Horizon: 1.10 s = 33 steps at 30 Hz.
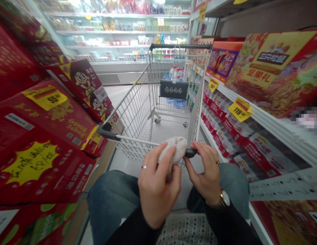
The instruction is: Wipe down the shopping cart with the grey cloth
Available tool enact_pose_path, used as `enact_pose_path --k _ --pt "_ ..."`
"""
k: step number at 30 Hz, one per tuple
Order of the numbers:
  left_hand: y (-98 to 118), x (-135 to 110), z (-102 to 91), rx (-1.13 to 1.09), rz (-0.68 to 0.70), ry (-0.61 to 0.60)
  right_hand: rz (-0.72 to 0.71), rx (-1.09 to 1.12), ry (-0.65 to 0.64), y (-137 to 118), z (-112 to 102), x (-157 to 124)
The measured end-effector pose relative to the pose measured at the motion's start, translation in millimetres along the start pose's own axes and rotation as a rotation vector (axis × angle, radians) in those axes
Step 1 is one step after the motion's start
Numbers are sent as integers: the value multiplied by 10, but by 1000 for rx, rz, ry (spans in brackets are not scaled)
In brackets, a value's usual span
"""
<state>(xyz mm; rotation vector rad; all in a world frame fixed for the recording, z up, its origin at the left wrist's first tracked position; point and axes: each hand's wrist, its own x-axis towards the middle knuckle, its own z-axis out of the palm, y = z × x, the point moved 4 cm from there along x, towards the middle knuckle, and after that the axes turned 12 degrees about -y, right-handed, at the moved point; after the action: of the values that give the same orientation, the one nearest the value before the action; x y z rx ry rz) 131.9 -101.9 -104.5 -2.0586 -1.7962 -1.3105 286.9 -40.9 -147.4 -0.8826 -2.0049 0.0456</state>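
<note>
A metal shopping cart (138,102) stands in the aisle in front of me, its near handle bar low in the view. My left hand (158,185), with a ring on one finger, is closed on a pale cloth (176,147) pressed against the bar's right part. My right hand (205,172), with a watch on its wrist, pinches the dark right end cap of the bar (191,153). The cart's basket holds nothing near me. Water bottles (175,73) show through its far end.
Red gift boxes with yellow price tags (46,97) are stacked close on the left. On the right, shelves (263,115) carry red and orange boxes and price labels. A chilled display case (117,37) crosses the aisle's far end. My knees in jeans (112,197) are below.
</note>
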Motion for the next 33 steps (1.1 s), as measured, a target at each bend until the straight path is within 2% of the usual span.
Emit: enact_pose_path --k 1,3,5,7,13,16,19,23,26,29,33 --pt "109 -10 78 -38 36 -46 2 6 11 7 -6 -12" --pt "252 -14 173 -85 64 -57 13 18 24 24 -30 -26" --pt "271 14 196 -96 66 -42 18 18 25 40 -61 -27" --pt "171 65 159 -61 46 -17 11 8 19 51 -92 -22" --pt "-345 218 -80 100 -58 158 -10 -54 -59 67 -170 -23" --pt "-411 227 -101 101 -69 174 3 -79 -55 78 -225 -50" --pt "-263 168 -9 79 -26 117 20 -94 -62 106 -267 -91" --pt "62 61 179 27 118 18 14 -92 -50 176 -328 -155" --pt "134 40 226 -5 158 -14 5 -97 -39 248 -389 -198" --pt "-51 59 118 30 92 40 5 -105 -27 323 -460 -233" --pt "-491 32 -141 189 -54 193 25 -127 20 409 -539 -283"
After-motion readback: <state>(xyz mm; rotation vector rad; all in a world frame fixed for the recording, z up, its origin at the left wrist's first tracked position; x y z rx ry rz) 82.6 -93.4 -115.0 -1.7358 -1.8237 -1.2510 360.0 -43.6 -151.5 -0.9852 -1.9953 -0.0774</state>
